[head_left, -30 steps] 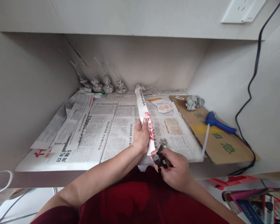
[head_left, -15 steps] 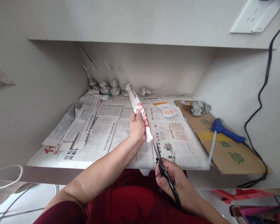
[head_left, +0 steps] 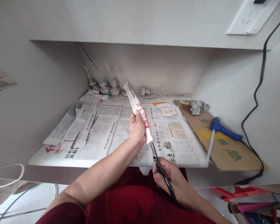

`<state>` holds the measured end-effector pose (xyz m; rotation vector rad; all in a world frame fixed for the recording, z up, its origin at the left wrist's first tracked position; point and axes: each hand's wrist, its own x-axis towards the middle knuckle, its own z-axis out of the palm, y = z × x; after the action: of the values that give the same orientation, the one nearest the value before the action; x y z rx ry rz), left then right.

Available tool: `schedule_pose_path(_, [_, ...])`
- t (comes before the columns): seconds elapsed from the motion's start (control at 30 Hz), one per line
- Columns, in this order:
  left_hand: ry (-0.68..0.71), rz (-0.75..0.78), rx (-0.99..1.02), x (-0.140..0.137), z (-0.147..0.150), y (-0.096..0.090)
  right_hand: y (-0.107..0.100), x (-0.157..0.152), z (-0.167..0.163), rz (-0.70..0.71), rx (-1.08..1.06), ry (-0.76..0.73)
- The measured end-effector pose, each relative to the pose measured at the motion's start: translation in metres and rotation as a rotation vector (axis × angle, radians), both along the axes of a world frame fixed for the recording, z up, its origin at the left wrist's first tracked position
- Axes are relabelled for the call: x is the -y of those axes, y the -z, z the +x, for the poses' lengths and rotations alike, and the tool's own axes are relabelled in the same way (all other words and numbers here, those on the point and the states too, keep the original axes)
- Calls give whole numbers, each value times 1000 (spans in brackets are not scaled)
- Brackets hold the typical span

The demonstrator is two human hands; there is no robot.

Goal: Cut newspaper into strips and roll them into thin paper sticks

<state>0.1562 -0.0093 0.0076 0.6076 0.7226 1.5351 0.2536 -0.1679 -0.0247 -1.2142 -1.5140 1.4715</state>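
My left hand [head_left: 137, 127] is closed round a folded strip of white paper [head_left: 133, 100] printed with red and black characters. The strip slants over the newspaper, its lower end towards me. In my right hand [head_left: 169, 177] are black-handled scissors [head_left: 160, 169], fingers wrapped about the handles. Their blades look nearly closed and their tips meet the strip's lower end; whether paper lies between them I cannot tell. Newspaper sheets [head_left: 121, 133] spread under both hands.
Several gourd shapes of twisted paper [head_left: 115, 87] stand along the back wall. At the left lie cut newspaper strips [head_left: 84, 119]. A blue glue gun [head_left: 226, 129] and crumpled paper [head_left: 198, 108] rest on cardboard [head_left: 233, 158] at the right, by a black cable [head_left: 255, 99].
The scissors have moved up and left, so their tips now reach the strip's lower end, and their blades have drawn closer together. My left hand keeps its hold.
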Motion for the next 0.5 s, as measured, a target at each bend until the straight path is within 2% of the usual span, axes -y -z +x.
schedule_pose_path(0.27, [-66, 87, -121, 12, 2, 10, -14, -6, 1, 29, -119, -39])
schedule_pose_path(0.4, [-58, 95, -45, 9, 1, 15, -13, -9, 0, 61, -150, -39])
schedule_pose_path(0.5, [-2, 72, 70, 6, 0, 20, -10, -10, -1, 75, -175, -13])
